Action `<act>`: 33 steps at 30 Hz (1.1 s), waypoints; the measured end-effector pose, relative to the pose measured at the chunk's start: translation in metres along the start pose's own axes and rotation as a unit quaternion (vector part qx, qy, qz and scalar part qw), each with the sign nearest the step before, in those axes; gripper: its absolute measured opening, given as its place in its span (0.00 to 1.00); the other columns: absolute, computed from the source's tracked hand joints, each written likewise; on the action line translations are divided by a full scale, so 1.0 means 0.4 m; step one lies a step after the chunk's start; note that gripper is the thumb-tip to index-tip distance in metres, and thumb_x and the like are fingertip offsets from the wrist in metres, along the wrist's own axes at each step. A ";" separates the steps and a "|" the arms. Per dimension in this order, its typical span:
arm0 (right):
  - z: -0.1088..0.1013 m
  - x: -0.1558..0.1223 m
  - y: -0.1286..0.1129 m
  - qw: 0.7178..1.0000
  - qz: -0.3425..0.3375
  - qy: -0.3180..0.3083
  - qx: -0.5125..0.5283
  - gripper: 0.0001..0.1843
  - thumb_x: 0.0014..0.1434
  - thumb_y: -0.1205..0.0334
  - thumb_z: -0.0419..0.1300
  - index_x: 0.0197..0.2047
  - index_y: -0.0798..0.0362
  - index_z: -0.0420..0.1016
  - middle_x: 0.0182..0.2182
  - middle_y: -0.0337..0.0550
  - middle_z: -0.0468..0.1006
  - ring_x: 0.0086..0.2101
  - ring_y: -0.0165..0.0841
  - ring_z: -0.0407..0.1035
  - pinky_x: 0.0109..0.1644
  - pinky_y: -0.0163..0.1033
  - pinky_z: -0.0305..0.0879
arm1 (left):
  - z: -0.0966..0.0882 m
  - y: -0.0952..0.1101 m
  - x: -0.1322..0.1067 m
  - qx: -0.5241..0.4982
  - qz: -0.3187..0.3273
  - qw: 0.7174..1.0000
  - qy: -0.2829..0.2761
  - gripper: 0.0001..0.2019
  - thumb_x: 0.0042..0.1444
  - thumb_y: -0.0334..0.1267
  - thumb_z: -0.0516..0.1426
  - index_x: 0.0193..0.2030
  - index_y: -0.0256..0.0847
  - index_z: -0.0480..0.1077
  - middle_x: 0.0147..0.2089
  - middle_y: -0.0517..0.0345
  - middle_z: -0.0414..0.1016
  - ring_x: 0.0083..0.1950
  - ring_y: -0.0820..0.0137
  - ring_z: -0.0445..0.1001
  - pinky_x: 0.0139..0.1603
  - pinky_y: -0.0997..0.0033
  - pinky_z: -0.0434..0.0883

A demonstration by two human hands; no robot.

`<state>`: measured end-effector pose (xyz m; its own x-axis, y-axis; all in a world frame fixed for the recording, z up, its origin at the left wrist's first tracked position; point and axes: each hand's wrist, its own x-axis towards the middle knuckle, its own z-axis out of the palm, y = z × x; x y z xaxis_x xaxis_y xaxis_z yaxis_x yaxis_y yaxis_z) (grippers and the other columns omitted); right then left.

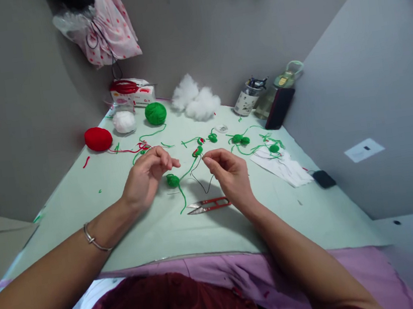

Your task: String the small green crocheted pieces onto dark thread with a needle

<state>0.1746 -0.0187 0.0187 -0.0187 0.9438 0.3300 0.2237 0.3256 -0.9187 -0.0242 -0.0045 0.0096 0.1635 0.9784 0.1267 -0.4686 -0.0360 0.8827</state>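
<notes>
My right hand (231, 174) is closed, thumb and forefinger pinched on a thin dark thread (207, 192) that loops down above the table. If a needle is in that pinch, it is too small to make out. My left hand (149, 176) hovers to the left, fingers loosely bent and apart, nothing visible in them. Between the hands lies a small green crocheted piece (172, 180) with yarn tails. Behind it sits a green and red piece (197, 151). Red-handled thread snips (213, 204) lie in front, blades pointing left.
A red yarn ball (98, 139), white yarn ball (124, 121) and green yarn ball (156, 114) stand at the back left. White stuffing (199, 102) is at the back. More green pieces (240, 139), a paper (284, 167), a pen cup (245, 101) and a phone (280, 108) are rightward.
</notes>
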 end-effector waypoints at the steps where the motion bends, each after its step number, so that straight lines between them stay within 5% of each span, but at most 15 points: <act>1: 0.002 -0.002 0.001 1.000 -0.007 0.002 -0.001 0.08 0.62 0.57 0.63 0.35 0.53 0.76 0.23 0.34 0.69 0.25 0.26 0.58 0.28 0.34 0.56 | -0.001 -0.001 0.001 -0.006 -0.023 1.000 -0.002 0.10 0.59 0.34 0.56 0.27 0.40 0.73 0.24 0.60 0.66 0.38 0.66 0.74 0.52 0.66 0.69; 5: 0.010 -0.012 0.001 0.997 -0.067 -0.003 -0.044 0.05 0.63 0.62 0.63 0.37 0.53 0.77 0.26 0.36 0.72 0.26 0.26 0.61 0.30 0.35 0.59 | 0.003 -0.013 0.000 -0.005 -0.118 0.992 -0.050 0.15 0.64 0.48 0.58 0.37 0.38 0.76 0.30 0.57 0.73 0.34 0.70 0.71 0.42 0.70 0.71; 13: 0.016 -0.019 0.017 0.986 -0.136 -0.040 -0.085 0.04 0.65 0.65 0.62 0.39 0.52 0.79 0.29 0.37 0.73 0.27 0.27 0.62 0.34 0.37 0.60 | 0.000 -0.023 0.001 -0.043 -0.175 0.979 -0.096 0.09 0.58 0.40 0.66 0.35 0.36 0.75 0.33 0.59 0.71 0.35 0.75 0.70 0.42 0.73 0.73; 24: 0.011 -0.002 0.021 0.989 0.050 -0.130 0.041 0.14 0.61 0.50 0.65 0.37 0.53 0.78 0.28 0.38 0.72 0.28 0.28 0.63 0.33 0.36 0.62 | 0.013 -0.011 -0.004 0.022 -0.154 0.986 -0.065 0.10 0.54 0.41 0.67 0.33 0.38 0.73 0.29 0.64 0.67 0.31 0.76 0.66 0.41 0.73 0.70; 28: 0.001 0.003 0.007 0.981 0.070 -0.179 0.032 0.22 0.66 0.42 0.57 0.38 0.54 0.76 0.30 0.40 0.74 0.32 0.30 0.69 0.41 0.37 0.66 | 0.019 -0.002 -0.006 0.063 -0.135 0.987 -0.053 0.11 0.52 0.41 0.67 0.32 0.39 0.72 0.30 0.63 0.69 0.33 0.74 0.68 0.40 0.72 0.67; 33: 0.000 0.004 0.001 0.980 0.075 -0.185 0.014 0.22 0.68 0.44 0.56 0.33 0.55 0.74 0.28 0.39 0.74 0.32 0.30 0.69 0.41 0.37 0.65 | 0.023 -0.009 -0.006 0.093 -0.111 0.988 -0.058 0.11 0.49 0.41 0.68 0.30 0.40 0.72 0.29 0.62 0.70 0.32 0.72 0.68 0.38 0.69 0.64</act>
<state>0.1749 -0.0169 0.0190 -0.3414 0.9353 0.0932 0.2242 0.1773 -0.9583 -0.0147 -0.0088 0.0102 0.3480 0.9368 -0.0374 -0.2439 0.1290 0.9612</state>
